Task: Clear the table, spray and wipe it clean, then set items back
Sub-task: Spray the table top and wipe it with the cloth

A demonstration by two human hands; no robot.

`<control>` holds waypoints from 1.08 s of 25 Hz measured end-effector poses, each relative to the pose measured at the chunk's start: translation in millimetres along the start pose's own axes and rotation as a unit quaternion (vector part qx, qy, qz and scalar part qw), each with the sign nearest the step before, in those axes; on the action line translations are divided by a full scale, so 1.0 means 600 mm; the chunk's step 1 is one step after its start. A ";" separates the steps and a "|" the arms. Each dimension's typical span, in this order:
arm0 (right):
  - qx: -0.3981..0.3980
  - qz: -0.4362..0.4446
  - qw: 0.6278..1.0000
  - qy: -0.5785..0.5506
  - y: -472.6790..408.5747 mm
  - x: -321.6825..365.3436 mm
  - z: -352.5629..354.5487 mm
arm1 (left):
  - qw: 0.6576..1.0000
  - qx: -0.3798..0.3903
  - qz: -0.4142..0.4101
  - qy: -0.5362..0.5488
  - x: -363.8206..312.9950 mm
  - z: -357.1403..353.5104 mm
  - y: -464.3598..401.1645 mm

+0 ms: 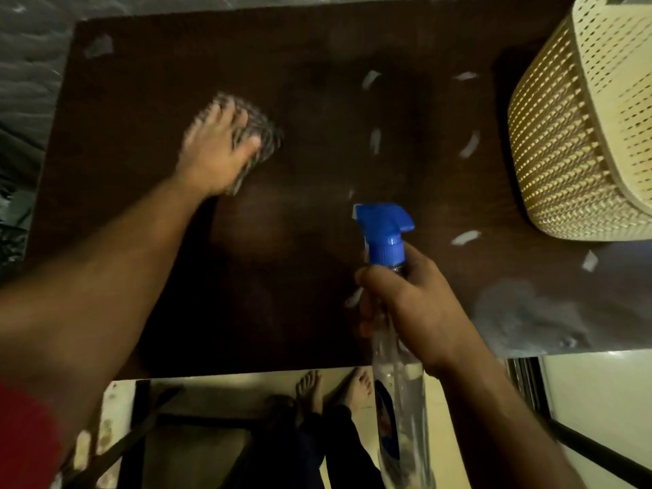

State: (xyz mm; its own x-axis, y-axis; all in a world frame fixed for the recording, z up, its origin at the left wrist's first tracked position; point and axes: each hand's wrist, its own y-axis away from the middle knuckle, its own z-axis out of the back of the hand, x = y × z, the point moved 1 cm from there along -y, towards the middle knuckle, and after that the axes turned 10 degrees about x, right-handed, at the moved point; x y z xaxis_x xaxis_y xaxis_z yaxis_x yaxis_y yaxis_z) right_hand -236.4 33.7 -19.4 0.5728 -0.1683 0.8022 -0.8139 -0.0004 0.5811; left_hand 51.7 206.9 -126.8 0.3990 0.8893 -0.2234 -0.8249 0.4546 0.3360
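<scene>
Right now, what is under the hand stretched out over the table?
Under the left hand lies a checked cloth, pressed flat on the dark table. Only its far and right edges show; the palm covers the rest, so any dirt or wet beneath stays hidden.

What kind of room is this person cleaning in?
Probably a home, though the room is unclear: a dark wooden table, a cream woven-pattern plastic basket on it, and bare feet on a tiled floor.

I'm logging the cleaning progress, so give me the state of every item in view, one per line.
Left hand: flat, pressing the cloth, blurred.
Cloth: under the hand on the table.
Right hand: gripping the spray bottle.
Spray bottle: upright, nozzle pointing left.
Basket: tipped, on the table's right edge.
Table: scattered with pale scraps.
</scene>
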 end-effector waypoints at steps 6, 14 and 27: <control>-0.038 0.002 0.999 -0.008 -0.001 0.002 -0.025 | 0.998 -0.001 0.011 0.056 -0.037 0.007 -0.044; -0.056 -0.045 0.997 0.031 0.054 -0.034 -0.041 | 0.999 -0.015 -0.008 0.039 -0.047 -0.010 -0.011; -0.016 -0.012 0.999 0.044 0.148 -0.118 -0.019 | 0.985 0.018 -0.172 -0.020 -0.049 -0.109 0.256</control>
State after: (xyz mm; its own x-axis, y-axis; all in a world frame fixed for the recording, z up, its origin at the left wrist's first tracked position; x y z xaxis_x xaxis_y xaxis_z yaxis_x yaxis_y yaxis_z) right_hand -347.9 56.7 -23.0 0.6000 -0.0823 0.7957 -0.7967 0.0286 0.6037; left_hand -112.8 247.3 -128.4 0.6682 0.6833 -0.2943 -0.6241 0.7301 0.2783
